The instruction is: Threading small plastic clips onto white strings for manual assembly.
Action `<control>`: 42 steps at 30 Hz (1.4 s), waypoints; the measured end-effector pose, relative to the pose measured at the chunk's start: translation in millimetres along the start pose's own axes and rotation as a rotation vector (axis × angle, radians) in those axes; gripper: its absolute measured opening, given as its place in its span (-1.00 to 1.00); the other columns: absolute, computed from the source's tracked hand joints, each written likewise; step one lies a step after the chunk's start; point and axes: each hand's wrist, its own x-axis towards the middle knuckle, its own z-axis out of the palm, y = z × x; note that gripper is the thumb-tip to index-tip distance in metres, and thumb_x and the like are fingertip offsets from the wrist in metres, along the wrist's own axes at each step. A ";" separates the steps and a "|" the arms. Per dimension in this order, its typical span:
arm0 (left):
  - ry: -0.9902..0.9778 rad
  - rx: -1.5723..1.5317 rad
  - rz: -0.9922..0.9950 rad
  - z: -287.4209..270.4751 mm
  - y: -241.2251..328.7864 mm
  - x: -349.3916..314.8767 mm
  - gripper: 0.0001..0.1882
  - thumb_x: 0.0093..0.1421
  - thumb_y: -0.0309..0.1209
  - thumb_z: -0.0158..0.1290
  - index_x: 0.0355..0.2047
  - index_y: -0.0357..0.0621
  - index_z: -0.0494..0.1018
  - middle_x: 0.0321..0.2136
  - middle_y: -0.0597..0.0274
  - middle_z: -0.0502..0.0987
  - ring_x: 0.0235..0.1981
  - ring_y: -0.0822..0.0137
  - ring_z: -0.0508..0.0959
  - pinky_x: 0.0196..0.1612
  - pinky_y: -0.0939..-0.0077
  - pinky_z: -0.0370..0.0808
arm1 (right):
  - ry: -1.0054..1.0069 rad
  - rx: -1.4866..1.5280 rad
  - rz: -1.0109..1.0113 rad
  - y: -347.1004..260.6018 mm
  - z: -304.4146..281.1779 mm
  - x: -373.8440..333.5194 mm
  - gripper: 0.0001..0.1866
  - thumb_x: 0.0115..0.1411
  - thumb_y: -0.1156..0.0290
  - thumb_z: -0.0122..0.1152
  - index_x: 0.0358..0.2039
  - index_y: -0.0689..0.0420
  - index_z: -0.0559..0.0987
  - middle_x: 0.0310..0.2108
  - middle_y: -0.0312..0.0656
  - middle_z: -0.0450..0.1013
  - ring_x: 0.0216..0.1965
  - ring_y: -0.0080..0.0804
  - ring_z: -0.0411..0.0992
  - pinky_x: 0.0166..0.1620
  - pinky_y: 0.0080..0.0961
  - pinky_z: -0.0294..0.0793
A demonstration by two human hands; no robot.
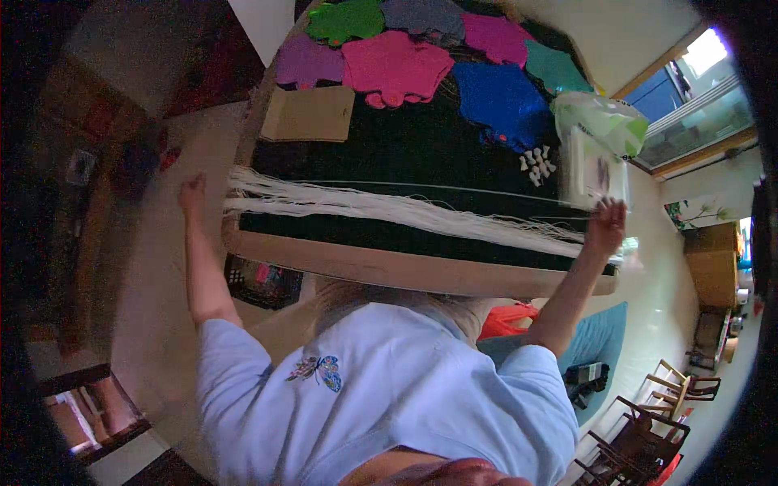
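A long bundle of white yarn (389, 207) stretches across the dark green table top (340, 166), its strands spilling over the left edge. Above the bundle, one thin strand runs taut toward my right hand (608, 225), which is closed on it near the table's right edge. Out past the left edge, my left hand (192, 194) is raised with its fingers drawn together. What it pinches is too small to make out. Both arms are spread wide.
Along the far side lie colourful knitted pieces, among them pink (397, 69) and blue (501, 101) ones. A cardboard piece (308, 113) is at left. Small white bone-shaped pieces (537, 164) lie near a plastic bag (598, 121) at right. A dark basket (261, 283) stands below the table.
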 end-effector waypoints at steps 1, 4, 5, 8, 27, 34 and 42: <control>-0.130 -0.012 -0.252 -12.0 46.2 3.1 -0.69 0.10 -0.23 0.02 -0.26 -0.20 0.46 -0.40 0.16 0.53 -0.32 0.23 0.51 -0.25 0.37 0.40 | 0.005 -0.052 -0.103 -25.4 -11.0 -7.6 -0.86 0.16 0.44 -0.09 -0.45 0.23 0.39 -0.59 -0.25 0.16 -0.51 -0.41 0.13 -0.44 -0.54 0.20; -0.400 0.160 -0.423 -24.4 -24.0 -2.6 -0.62 0.13 -0.17 -0.05 -0.18 -0.19 0.40 -0.30 0.15 0.50 -0.27 0.24 0.49 -0.22 0.36 0.39 | -0.045 -0.076 -0.223 -70.8 -26.4 0.7 -0.88 0.14 0.44 -0.06 -0.42 0.22 0.39 -0.59 -0.26 0.19 -0.50 -0.42 0.15 -0.44 -0.53 0.19; -0.535 0.248 -0.510 -30.8 -54.5 -2.4 -0.59 0.14 -0.13 -0.08 -0.14 -0.19 0.38 -0.25 0.15 0.48 -0.24 0.25 0.48 -0.21 0.36 0.39 | -0.200 -0.062 -0.160 -82.2 -32.8 6.8 -0.89 0.13 0.45 -0.06 -0.43 0.22 0.38 -0.58 -0.26 0.19 -0.51 -0.43 0.14 -0.45 -0.53 0.19; -0.813 0.419 -0.671 -40.0 -76.1 9.4 -0.51 0.17 -0.07 -0.14 -0.06 -0.18 0.33 -0.16 0.14 0.45 -0.19 0.27 0.46 -0.18 0.35 0.38 | -0.047 -0.272 -0.147 -60.2 -2.3 13.2 -0.85 0.17 0.32 -0.08 -0.38 0.13 0.38 -0.57 -0.33 0.20 -0.56 -0.51 0.14 -0.50 -0.61 0.19; -0.654 -0.391 0.845 -60.7 429.2 -119.7 -0.72 0.14 -0.25 -0.04 -0.49 -0.26 0.37 -0.64 0.19 0.46 -0.59 0.29 0.48 -0.52 0.38 0.37 | -0.743 -1.136 0.358 230.0 126.0 -47.9 -0.52 0.24 0.17 -0.20 0.14 0.02 0.09 -0.42 -0.07 0.39 -0.44 -0.27 0.35 -0.29 -0.50 0.30; -0.990 -1.954 -0.425 -44.4 373.3 -93.8 -0.69 0.21 -0.26 -0.14 -0.63 -0.12 0.30 -0.72 0.35 0.28 -0.69 0.51 0.27 -0.66 0.70 0.19 | -0.767 -1.345 0.465 215.0 133.1 -35.2 -0.69 0.19 0.26 -0.02 -0.09 0.12 0.35 -0.55 -0.18 0.39 -0.48 -0.46 0.36 -0.37 -0.53 0.34; 0.022 -1.226 -0.223 -51.9 316.6 -71.5 -0.74 0.21 -0.32 -0.14 -0.30 -0.28 0.41 -0.47 0.16 0.53 -0.64 0.43 0.43 -0.59 0.61 0.35 | -0.970 -1.220 0.203 221.5 134.6 -48.1 -0.87 0.14 0.46 0.04 -0.32 0.20 0.51 -0.47 -0.20 0.46 -0.43 -0.63 0.39 -0.34 -0.63 0.40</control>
